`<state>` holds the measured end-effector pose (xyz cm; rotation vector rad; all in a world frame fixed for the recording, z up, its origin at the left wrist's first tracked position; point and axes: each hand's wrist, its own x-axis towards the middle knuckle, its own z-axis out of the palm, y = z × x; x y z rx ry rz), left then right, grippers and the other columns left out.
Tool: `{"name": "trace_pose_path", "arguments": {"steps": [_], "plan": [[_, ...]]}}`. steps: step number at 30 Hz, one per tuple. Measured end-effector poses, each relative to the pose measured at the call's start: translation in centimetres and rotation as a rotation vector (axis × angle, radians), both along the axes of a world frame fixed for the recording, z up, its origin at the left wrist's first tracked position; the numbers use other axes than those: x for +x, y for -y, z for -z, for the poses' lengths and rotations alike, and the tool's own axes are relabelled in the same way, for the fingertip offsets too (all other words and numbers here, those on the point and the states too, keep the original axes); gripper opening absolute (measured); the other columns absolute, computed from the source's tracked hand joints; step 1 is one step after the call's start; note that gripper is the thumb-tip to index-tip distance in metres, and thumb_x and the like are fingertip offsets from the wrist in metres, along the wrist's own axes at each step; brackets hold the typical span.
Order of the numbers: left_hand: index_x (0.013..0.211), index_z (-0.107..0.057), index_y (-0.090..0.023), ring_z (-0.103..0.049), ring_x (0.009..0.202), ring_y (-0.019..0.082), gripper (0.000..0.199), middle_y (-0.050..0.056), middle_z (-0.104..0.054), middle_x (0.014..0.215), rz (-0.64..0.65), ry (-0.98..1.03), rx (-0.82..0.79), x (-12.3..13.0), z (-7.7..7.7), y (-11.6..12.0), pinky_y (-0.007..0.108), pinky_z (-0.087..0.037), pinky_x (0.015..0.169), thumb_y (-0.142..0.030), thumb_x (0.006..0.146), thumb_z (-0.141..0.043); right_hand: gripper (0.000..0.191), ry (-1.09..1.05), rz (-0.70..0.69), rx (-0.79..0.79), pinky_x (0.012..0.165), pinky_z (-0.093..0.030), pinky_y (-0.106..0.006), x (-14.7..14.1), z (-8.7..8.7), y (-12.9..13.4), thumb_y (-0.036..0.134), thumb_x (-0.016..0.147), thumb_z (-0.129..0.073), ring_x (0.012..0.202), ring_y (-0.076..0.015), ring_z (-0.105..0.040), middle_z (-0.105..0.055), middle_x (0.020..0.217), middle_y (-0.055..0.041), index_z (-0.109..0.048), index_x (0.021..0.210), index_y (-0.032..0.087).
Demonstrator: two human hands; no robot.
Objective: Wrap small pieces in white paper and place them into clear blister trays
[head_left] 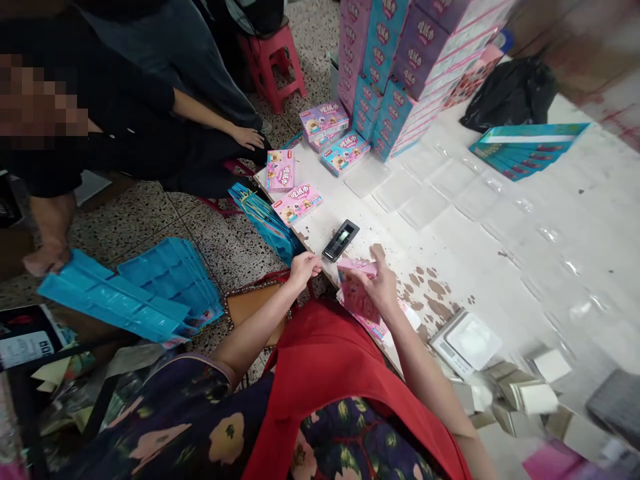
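Note:
My right hand [384, 285] grips a pink box [359, 293] from above, thumb on one side and fingers on the other, at the table's near edge. The box stands on its side, over other pink packaging [376, 327] and beside my red apron [320, 373]. To the left, my left hand [305, 269] is closed in a pinch near the table edge; whatever is between its fingertips, if anything, is too small to make out. Just beyond the left fingertips lies a black phone-like device [341, 240] on the tabletop.
Tall stacks of purple and blue boxes [400, 67] stand at the back. Pink boxes [299, 202] lie at the left edge. Clear plastic pieces [440, 187] and a small scale [467, 340] are on the table. Left, a co-worker's hand [47, 259] holds blue sheets [115, 293].

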<state>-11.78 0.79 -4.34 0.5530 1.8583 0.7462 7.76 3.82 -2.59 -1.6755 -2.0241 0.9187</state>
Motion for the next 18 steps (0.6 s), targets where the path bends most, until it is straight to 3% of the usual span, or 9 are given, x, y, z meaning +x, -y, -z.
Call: {"name": "trace_pose_path", "arguments": {"steps": [2,4,7,10,12,14,16,18], "plan": [[0.088,-0.064,-0.013,-0.061,0.058,0.01,0.027,0.003,-0.066,0.072,-0.14,0.235,0.232,1.8,-2.7,0.9,0.019,-0.046,0.052,-0.038,0.078,-0.064,0.079,-0.047,0.05,0.262,0.081,-0.052,-0.038,0.3,-1.2,1.1,0.064,0.078,-0.058,0.096,-0.0278,-0.066,-0.067,0.111,-0.0153,-0.041,0.137,0.015],[0.095,-0.065,-0.014,-0.056,0.054,0.008,0.037,0.0,-0.062,0.067,-0.224,0.48,0.406,4.0,-4.9,1.7,0.018,-0.044,0.05,-0.041,0.071,-0.072,0.077,-0.105,0.034,0.458,0.081,-0.053,-0.037,0.0,-1.6,2.0,0.06,0.08,-0.058,0.096,-0.0271,-0.067,-0.067,0.109,-0.0155,-0.036,0.138,0.015],[0.122,-0.058,-0.018,-0.048,0.05,0.007,0.061,-0.004,-0.054,0.061,-0.19,0.625,0.443,6.0,-6.3,2.4,0.019,-0.042,0.05,-0.046,0.071,-0.074,0.072,-0.151,-0.004,0.589,0.078,-0.055,-0.038,-0.6,-1.7,2.6,0.056,0.082,-0.059,0.089,-0.0265,-0.068,-0.069,0.102,-0.0132,-0.035,0.137,0.017],[0.139,-0.045,-0.023,-0.056,0.066,0.012,0.076,0.001,-0.059,0.077,-0.01,0.339,0.478,5.4,-5.8,2.3,0.026,-0.049,0.064,-0.055,0.074,-0.068,0.068,-0.147,0.008,0.533,0.08,-0.054,-0.039,-0.6,-2.5,2.4,0.057,0.081,-0.059,0.092,-0.0275,-0.068,-0.068,0.104,-0.0139,-0.041,0.133,0.018],[0.133,-0.054,-0.024,-0.058,0.092,0.02,0.07,0.007,-0.062,0.097,0.185,-0.028,0.574,4.2,-5.1,1.8,0.033,-0.048,0.085,-0.06,0.074,-0.066,0.064,-0.154,0.014,0.399,0.08,-0.053,-0.038,-0.6,-3.6,2.0,0.057,0.082,-0.058,0.095,-0.0268,-0.066,-0.067,0.109,-0.0146,-0.045,0.13,0.017],[0.119,-0.065,-0.026,-0.047,0.119,0.028,0.059,0.01,-0.058,0.118,0.407,-0.328,0.65,3.0,-4.5,1.1,0.04,-0.038,0.102,-0.062,0.071,-0.067,0.057,-0.176,-0.033,0.213,0.079,-0.052,-0.035,-0.6,-4.8,1.5,0.056,0.084,-0.056,0.092,-0.0247,-0.066,-0.067,0.109,-0.0126,-0.052,0.125,0.017],[0.11,-0.069,-0.026,-0.041,0.127,0.03,0.054,0.009,-0.055,0.124,0.552,-0.427,0.639,2.1,-4.3,0.5,0.043,-0.033,0.106,-0.062,0.07,-0.067,0.05,-0.237,-0.028,0.077,0.078,-0.051,-0.034,-0.7,-5.5,0.8,0.055,0.084,-0.055,0.086,-0.0224,-0.065,-0.068,0.103,-0.0096,-0.059,0.117,0.018],[0.112,-0.066,-0.022,-0.05,0.117,0.027,0.053,0.009,-0.06,0.118,0.629,-0.298,0.554,1.5,-4.4,0.0,0.039,-0.04,0.099,-0.06,0.075,-0.063,0.05,-0.358,0.129,0.054,0.08,-0.05,-0.036,-1.1,-5.7,-0.1,0.055,0.087,-0.05,0.088,-0.0216,-0.063,-0.067,0.102,-0.0088,-0.057,0.119,0.018]]}}
